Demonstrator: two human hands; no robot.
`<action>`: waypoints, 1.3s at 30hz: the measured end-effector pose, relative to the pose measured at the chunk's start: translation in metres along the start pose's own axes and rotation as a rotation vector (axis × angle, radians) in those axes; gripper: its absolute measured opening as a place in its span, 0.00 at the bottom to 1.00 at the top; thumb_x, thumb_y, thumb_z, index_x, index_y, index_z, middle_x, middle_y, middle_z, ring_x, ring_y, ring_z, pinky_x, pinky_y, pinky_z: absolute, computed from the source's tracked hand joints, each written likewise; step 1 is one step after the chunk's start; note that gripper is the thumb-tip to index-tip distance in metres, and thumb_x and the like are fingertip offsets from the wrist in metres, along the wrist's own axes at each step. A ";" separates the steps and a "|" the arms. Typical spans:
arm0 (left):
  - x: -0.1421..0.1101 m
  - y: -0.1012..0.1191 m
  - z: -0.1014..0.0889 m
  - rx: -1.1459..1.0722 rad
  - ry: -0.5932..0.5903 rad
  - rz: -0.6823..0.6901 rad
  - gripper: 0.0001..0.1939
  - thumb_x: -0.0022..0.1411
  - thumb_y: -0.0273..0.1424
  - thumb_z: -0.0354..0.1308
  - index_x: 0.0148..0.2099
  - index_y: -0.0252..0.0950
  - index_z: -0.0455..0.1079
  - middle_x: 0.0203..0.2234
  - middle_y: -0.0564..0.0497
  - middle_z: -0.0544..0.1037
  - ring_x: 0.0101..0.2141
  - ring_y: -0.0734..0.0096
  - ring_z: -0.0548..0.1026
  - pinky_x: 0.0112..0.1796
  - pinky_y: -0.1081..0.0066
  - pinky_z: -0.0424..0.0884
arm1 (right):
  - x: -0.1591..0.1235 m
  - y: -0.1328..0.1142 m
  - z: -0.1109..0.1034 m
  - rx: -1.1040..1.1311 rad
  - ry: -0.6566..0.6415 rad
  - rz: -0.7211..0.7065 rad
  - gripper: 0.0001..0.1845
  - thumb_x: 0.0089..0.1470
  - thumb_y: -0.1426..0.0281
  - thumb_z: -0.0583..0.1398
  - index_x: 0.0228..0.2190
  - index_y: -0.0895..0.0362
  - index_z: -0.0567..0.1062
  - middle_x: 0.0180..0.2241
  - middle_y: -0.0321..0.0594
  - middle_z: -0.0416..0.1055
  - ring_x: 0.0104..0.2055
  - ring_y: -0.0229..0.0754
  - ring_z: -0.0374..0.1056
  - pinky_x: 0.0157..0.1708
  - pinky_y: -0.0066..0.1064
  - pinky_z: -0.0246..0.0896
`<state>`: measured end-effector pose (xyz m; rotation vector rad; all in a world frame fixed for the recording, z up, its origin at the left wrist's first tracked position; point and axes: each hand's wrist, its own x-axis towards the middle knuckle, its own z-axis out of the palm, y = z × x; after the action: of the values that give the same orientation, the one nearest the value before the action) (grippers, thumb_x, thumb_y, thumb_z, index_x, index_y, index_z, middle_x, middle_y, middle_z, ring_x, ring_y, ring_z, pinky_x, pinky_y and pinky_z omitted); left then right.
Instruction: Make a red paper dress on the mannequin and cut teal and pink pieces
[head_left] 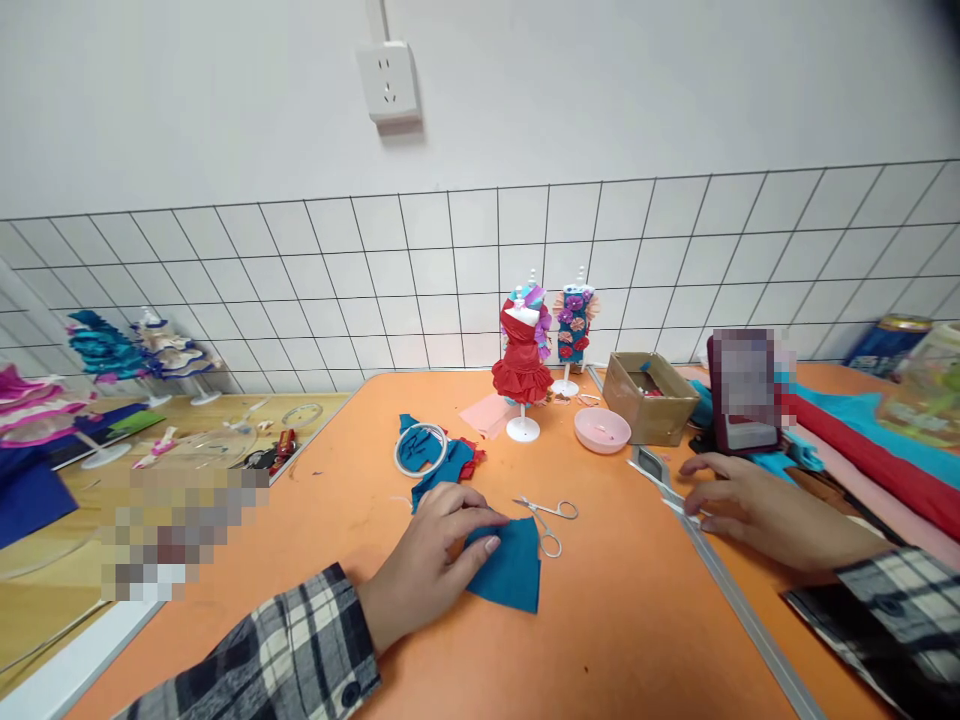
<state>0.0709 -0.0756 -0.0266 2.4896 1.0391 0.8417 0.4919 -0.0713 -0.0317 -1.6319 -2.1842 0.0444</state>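
My left hand [442, 540] rests on the orange tabletop, its thumb and forefinger closed on the upper left edge of a piece of teal fabric [510, 575]. Small scissors [551, 525] lie with blades parted just beyond that fabric. At the right, my right hand [739, 505] is spread, fingers bent, over a narrow white strip [679, 503] beside the grey seam; its fingertips are close to the strip, and I cannot tell if they touch. A white hoop [396, 455] sits on teal scraps [454, 465] ahead of my left hand.
Miniature dress forms stand ahead, one in a red dress [520, 355], another with fabric flowers [574, 325]. Nearby are a pink bowl [602, 432], a cardboard box [664, 415] and a phone [742, 390]. Rolled fabrics [870, 450] lie at right; more dressed forms [112, 350] stand left.
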 end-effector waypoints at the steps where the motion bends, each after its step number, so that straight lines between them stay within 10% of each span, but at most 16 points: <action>1: 0.000 0.000 0.000 -0.004 0.001 0.005 0.11 0.68 0.33 0.53 0.49 0.43 0.74 0.42 0.47 0.72 0.44 0.63 0.70 0.47 0.61 0.67 | 0.000 0.000 0.000 0.016 -0.077 -0.044 0.06 0.49 0.63 0.63 0.30 0.47 0.81 0.49 0.42 0.71 0.49 0.47 0.69 0.50 0.35 0.65; 4: -0.001 0.000 -0.001 -0.016 0.005 0.012 0.12 0.68 0.33 0.53 0.49 0.43 0.74 0.42 0.46 0.73 0.44 0.62 0.70 0.46 0.61 0.67 | 0.000 -0.001 0.000 0.037 -0.183 -0.095 0.09 0.55 0.62 0.60 0.30 0.47 0.81 0.52 0.43 0.68 0.54 0.51 0.66 0.54 0.43 0.62; 9: 0.003 0.006 -0.002 -0.155 0.030 0.038 0.12 0.68 0.36 0.52 0.43 0.42 0.76 0.37 0.47 0.74 0.40 0.63 0.72 0.43 0.63 0.68 | 0.006 -0.016 0.002 0.417 -0.006 -0.071 0.13 0.56 0.58 0.59 0.25 0.49 0.78 0.37 0.46 0.71 0.40 0.48 0.70 0.41 0.38 0.68; 12: 0.011 0.018 0.006 -0.376 0.036 0.015 0.19 0.68 0.44 0.50 0.38 0.39 0.77 0.32 0.46 0.75 0.36 0.64 0.73 0.40 0.65 0.69 | 0.016 -0.050 0.011 0.775 0.106 -0.022 0.14 0.55 0.55 0.61 0.26 0.51 0.76 0.34 0.46 0.70 0.39 0.46 0.69 0.39 0.35 0.67; 22: 0.019 0.028 0.029 -0.718 -0.002 -0.228 0.33 0.68 0.53 0.37 0.36 0.36 0.76 0.31 0.47 0.78 0.32 0.65 0.72 0.37 0.67 0.66 | 0.043 -0.178 0.059 1.373 -0.114 -0.011 0.21 0.49 0.49 0.65 0.26 0.55 0.74 0.48 0.44 0.70 0.52 0.47 0.66 0.51 0.39 0.62; 33: 0.016 0.028 0.028 -1.027 -0.077 -0.362 0.18 0.57 0.45 0.64 0.32 0.33 0.77 0.28 0.49 0.77 0.32 0.68 0.71 0.37 0.70 0.64 | 0.030 -0.164 0.057 1.369 -0.118 0.007 0.17 0.51 0.54 0.64 0.37 0.51 0.74 0.59 0.45 0.63 0.59 0.50 0.61 0.54 0.44 0.61; 39: 0.017 0.029 0.027 -0.914 -0.006 -0.477 0.19 0.58 0.45 0.62 0.39 0.34 0.79 0.37 0.45 0.80 0.40 0.60 0.75 0.44 0.65 0.67 | 0.017 -0.164 0.045 0.784 0.363 -0.200 0.10 0.59 0.65 0.57 0.42 0.50 0.73 0.37 0.42 0.73 0.36 0.44 0.68 0.37 0.38 0.65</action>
<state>0.1131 -0.0851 -0.0266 1.4143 0.8994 0.8778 0.3227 -0.0971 -0.0237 -0.8951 -1.7117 0.4478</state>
